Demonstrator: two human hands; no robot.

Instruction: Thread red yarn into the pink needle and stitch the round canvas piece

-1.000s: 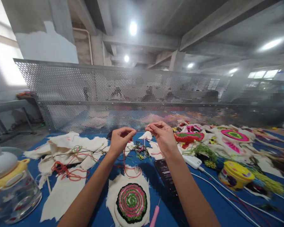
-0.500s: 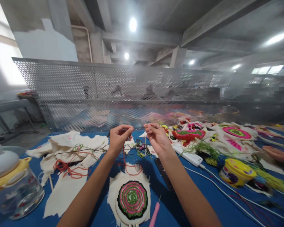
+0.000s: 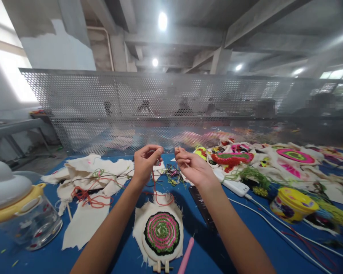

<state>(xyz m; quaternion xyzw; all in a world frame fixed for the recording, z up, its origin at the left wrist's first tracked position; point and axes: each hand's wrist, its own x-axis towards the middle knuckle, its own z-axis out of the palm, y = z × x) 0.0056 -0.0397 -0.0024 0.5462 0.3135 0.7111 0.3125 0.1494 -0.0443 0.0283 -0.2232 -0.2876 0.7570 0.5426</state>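
Observation:
My left hand (image 3: 147,161) is raised above the middle of the table, thumb and forefinger pinched together on red yarn (image 3: 154,184). The yarn hangs from it down to the cloth below. Level with it, a small gap away, my right hand (image 3: 193,165) is also closed in a pinch; anything in its fingertips is too small to make out. Beneath both hands lies a wooden embroidery hoop (image 3: 162,267) on ragged cream cloth. It frames a round looped pattern (image 3: 161,233) in pink, green and black. Just right of the hoop rests a pink-handled punch needle (image 3: 186,257).
A lidded clear jar (image 3: 34,224) stands at left, near cream cloth scraps (image 3: 85,219) with tangled red yarn. On the right are a dark flat object (image 3: 201,207), a white power strip (image 3: 236,187) with cables, a yellow tub (image 3: 295,205) and worked fabric pieces. A perforated metal screen (image 3: 131,95) borders the back.
The view has shifted slightly, bringing the hoop's screw fully into sight. My right hand has turned a little, its fingers more curled. Another person's hand at the right edge no longer shows clearly.

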